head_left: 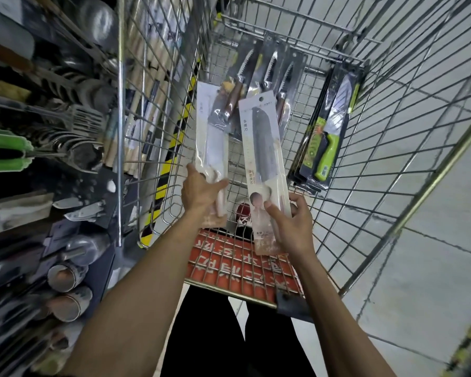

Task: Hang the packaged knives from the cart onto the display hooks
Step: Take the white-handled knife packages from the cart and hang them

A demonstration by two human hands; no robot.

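Observation:
Over the wire cart (378,137), my left hand (201,191) grips the handle end of a white packaged knife (211,137). My right hand (291,221) holds the lower end of a second white packaged knife (264,159) with a dark blade and a hang hole at its top. Both packs point away from me. In the cart lie several packs of serrated knives with wooden handles (269,69) at the far end. A stack of green-handled knife packs (326,131) leans against the right wall.
A display of metal kitchenware (52,137) fills the left side: spatulas, ladles, cups and cleavers hang or stand there. The cart's red child-seat flap (242,268) is just below my hands. Grey tiled floor (433,281) lies to the right.

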